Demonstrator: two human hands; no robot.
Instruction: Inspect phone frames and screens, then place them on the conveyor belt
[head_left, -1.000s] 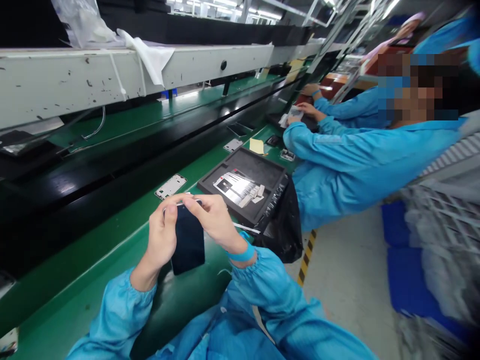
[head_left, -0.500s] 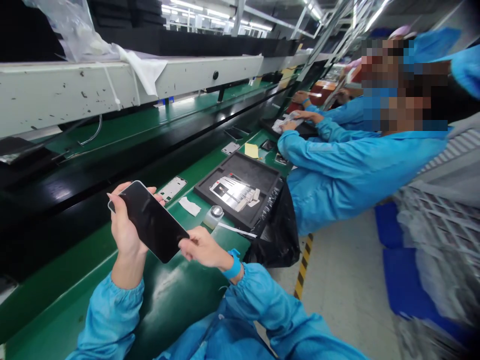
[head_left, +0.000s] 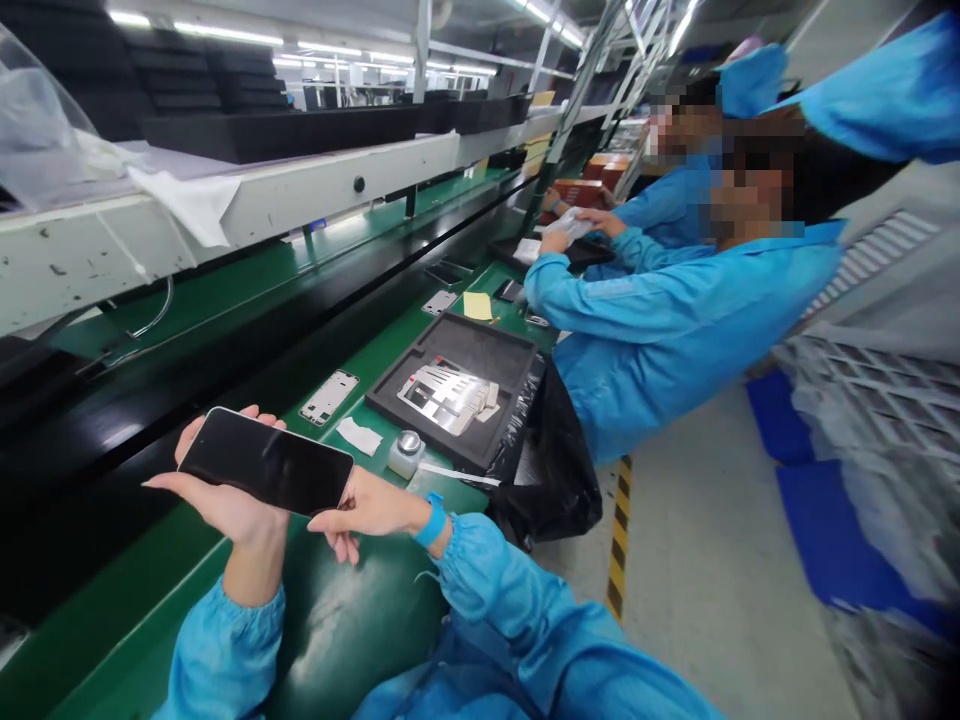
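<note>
A smartphone with a black screen and a pale frame is held face up above the green bench. My left hand cradles it from below, fingers behind the far edge and thumb stretched out along the near side. At the phone's right end, my right hand grips the corner, with its lower fingers hanging underneath. A blue band circles my right wrist. Beyond the phone lies a white phone mid-frame, and a crumpled white wipe is near it.
A black foam tray holds several thin white parts. A small dispenser bottle and a white strip sit before it. A black bag hangs at the bench edge. Co-workers in blue sit to the right, one hand over the bench.
The phone has turned from a steep slant to nearly level, and both hands moved left and slightly down in view. My left thumb has lifted off the phone's face. The camera view shifted.
</note>
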